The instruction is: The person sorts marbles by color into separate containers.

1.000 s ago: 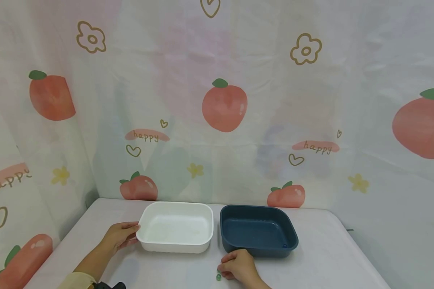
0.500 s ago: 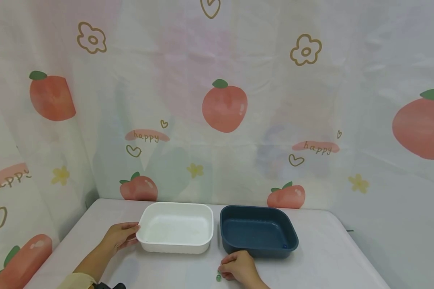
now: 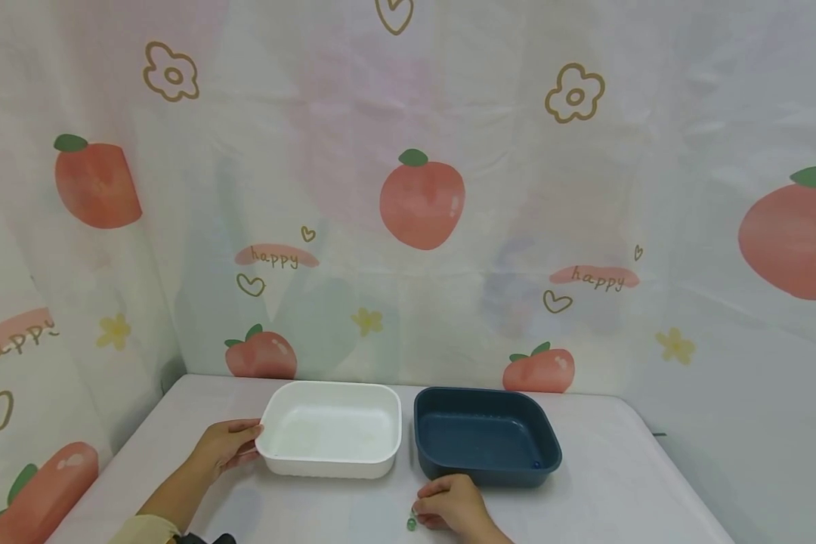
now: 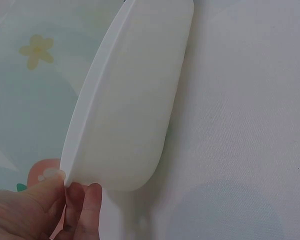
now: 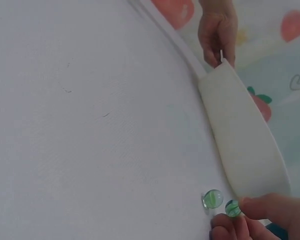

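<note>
With thumb and fingers, my left hand [image 3: 223, 444] grips the rim at the left end of a white plastic basin [image 3: 329, 468]. In the left wrist view the thumb lies over that rim and the fingers are under it. My right hand [image 3: 454, 505] is low over the table, just in front of a dark blue basin [image 3: 483, 477]. Between its thumb and fingers it pinches a clear green marble [image 5: 233, 208]. A second green marble [image 5: 213, 198] lies on the table beside those fingertips. One small blue marble [image 3: 536, 465] sits inside the blue basin, near its front right corner.
Both basins stand side by side on a white-covered table [image 3: 612, 483], with a narrow gap between them. Behind and at the sides hangs a pale curtain [image 3: 340, 151] printed with peaches. A black object [image 3: 204, 538] shows at the left wrist.
My right hand has shifted very slightly to the right, away from the marble on the table. The left hand and both basins stay in place.
</note>
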Tool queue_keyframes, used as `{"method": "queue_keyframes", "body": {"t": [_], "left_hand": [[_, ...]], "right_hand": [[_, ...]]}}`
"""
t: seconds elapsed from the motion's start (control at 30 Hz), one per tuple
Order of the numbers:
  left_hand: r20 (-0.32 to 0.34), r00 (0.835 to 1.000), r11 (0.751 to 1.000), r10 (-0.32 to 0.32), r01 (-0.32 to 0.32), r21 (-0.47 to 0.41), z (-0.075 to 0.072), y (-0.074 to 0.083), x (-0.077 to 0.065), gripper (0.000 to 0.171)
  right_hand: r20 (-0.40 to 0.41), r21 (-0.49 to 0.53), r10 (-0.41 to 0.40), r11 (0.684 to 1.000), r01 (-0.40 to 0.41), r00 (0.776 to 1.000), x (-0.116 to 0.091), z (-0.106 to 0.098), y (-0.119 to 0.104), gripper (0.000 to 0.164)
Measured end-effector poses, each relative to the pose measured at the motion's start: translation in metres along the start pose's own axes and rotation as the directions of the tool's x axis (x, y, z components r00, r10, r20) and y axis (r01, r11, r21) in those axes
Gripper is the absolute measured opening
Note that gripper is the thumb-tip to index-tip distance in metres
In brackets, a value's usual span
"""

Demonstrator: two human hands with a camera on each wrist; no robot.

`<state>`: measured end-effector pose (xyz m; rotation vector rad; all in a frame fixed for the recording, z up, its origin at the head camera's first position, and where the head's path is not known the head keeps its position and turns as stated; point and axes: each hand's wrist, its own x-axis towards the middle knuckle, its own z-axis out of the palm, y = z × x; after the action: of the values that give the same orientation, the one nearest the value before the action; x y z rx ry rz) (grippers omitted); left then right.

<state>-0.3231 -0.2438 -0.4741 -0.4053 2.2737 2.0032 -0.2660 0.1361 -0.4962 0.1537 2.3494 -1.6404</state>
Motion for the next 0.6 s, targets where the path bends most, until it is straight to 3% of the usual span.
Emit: {"method": "queue_keyframes", "body": {"t": [0.3,0.6], "left_hand": [[0.002,1.000,1.000,-0.005,0.005,0.004,-0.001,-0.001,0.000,0.048],[0.007,1.000,1.000,-0.007,0.007,-0.007,-0.001,0.001,-0.001,0.047]], "right_hand": [[0.062,0.049,0.007,0.999,-0.010,0.998,-0.001,-0.007,0.001,0.020],[0.134,0.115,-0.037,0.993,0.021,0.990,-0.007,-0.010,-0.018,0.025]]}}
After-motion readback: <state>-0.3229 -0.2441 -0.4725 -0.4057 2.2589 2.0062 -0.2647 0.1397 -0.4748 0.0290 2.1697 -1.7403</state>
